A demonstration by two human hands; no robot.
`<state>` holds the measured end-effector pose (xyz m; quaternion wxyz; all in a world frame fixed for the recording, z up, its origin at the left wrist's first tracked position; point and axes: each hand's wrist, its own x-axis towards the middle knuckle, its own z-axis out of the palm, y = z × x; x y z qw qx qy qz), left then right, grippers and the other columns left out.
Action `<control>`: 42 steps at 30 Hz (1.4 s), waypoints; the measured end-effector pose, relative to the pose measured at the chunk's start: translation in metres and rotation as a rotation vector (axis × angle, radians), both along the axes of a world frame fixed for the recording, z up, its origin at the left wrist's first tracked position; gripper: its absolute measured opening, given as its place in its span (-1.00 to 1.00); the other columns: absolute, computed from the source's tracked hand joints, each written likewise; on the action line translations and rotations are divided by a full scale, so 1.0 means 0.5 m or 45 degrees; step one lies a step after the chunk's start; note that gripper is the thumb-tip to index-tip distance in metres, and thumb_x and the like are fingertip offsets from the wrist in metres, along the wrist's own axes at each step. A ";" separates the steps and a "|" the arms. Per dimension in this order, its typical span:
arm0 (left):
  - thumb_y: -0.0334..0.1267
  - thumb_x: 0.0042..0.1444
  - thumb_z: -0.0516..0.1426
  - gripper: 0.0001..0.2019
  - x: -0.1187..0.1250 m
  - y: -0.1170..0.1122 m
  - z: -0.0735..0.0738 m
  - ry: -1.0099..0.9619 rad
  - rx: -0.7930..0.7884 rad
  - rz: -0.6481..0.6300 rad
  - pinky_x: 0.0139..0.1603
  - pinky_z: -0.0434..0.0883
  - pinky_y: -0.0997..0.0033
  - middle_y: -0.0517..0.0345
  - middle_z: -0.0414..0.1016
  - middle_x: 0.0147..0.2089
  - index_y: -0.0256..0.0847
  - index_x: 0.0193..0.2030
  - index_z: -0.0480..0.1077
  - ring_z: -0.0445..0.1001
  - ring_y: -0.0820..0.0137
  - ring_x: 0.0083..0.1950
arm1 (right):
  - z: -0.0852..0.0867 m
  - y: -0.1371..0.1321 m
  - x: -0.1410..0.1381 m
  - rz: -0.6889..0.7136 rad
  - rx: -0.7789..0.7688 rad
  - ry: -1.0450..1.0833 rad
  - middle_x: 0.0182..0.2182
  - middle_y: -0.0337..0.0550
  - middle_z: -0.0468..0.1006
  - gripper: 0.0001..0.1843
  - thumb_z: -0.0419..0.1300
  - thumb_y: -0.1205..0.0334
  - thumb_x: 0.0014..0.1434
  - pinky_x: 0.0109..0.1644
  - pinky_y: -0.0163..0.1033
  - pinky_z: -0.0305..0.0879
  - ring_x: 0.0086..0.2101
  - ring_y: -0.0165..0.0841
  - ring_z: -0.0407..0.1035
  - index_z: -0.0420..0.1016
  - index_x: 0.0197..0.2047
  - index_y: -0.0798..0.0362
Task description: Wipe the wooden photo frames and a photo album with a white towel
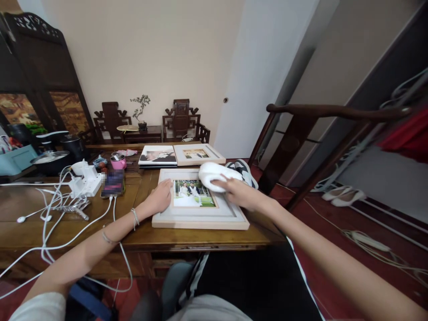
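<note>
A picture frame (197, 217) with a pale wooden border and a wide white mat lies flat on the wooden table. Its photo (194, 194) shows two people seated on a lawn. My left hand (161, 196) rests on the frame's left side, fingers lying on it and holding nothing. In my right hand (236, 191) is a bunched white cloth (217, 173), gripped over the upper right part of the frame. The cloth covers that corner of the photo and the mat.
Behind lie a second frame (214, 155) and a stack of photo books (157, 156). To the left are a phone (113, 183), tangled white cables, a power strip (91, 180) and a pink cup (118, 162). A dark wooden chair (290, 147) stands right of the table.
</note>
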<state>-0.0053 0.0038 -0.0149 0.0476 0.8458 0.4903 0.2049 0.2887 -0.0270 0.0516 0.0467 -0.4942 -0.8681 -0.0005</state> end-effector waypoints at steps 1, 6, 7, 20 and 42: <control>-0.42 0.17 -0.12 -0.58 0.001 -0.001 0.002 0.017 -0.005 0.004 0.33 0.18 0.01 -0.24 0.17 0.32 -0.38 0.17 0.23 0.10 0.17 0.37 | -0.006 0.027 -0.005 -0.018 0.041 0.022 0.09 0.07 0.43 -0.19 -0.05 0.60 -0.08 0.04 -0.12 0.22 0.03 -0.12 0.35 0.24 0.28 0.06; -0.41 0.17 -0.12 -0.58 0.008 -0.006 0.008 0.007 -0.001 0.059 0.33 0.18 0.03 -0.22 0.18 0.32 -0.36 0.16 0.23 0.12 0.18 0.36 | -0.016 0.063 -0.024 0.000 0.157 0.002 0.05 0.11 0.45 -0.29 -0.01 0.56 -0.05 0.09 -0.03 0.14 0.04 -0.09 0.32 0.34 0.21 0.09; -0.41 0.17 -0.12 -0.58 0.009 -0.007 0.008 -0.005 -0.001 0.067 0.33 0.17 0.03 -0.22 0.17 0.32 -0.36 0.16 0.23 0.12 0.18 0.36 | -0.014 0.046 -0.023 0.022 0.151 -0.026 0.05 0.11 0.45 -0.29 -0.01 0.56 -0.05 0.09 -0.02 0.14 0.04 -0.09 0.31 0.36 0.20 0.08; -0.43 0.16 -0.13 -0.53 0.016 -0.006 0.002 -0.036 0.000 0.115 0.34 0.15 0.04 -0.20 0.18 0.32 -0.39 0.22 0.21 0.14 0.20 0.35 | 0.035 -0.167 -0.094 0.226 -0.129 -0.100 -0.02 0.09 0.50 -0.27 -0.05 0.59 -0.05 0.10 -0.09 0.17 0.10 -0.13 0.28 0.37 0.19 0.03; -0.43 0.18 -0.11 -0.57 0.004 0.002 -0.003 -0.044 0.057 0.034 0.36 0.16 0.13 -0.16 0.26 0.28 -0.37 0.17 0.29 0.19 0.22 0.33 | 0.006 0.042 -0.032 0.011 0.162 -0.151 0.26 -0.03 0.23 -0.29 -0.02 0.56 -0.03 0.16 0.04 0.14 0.16 -0.09 0.22 0.38 0.19 -0.01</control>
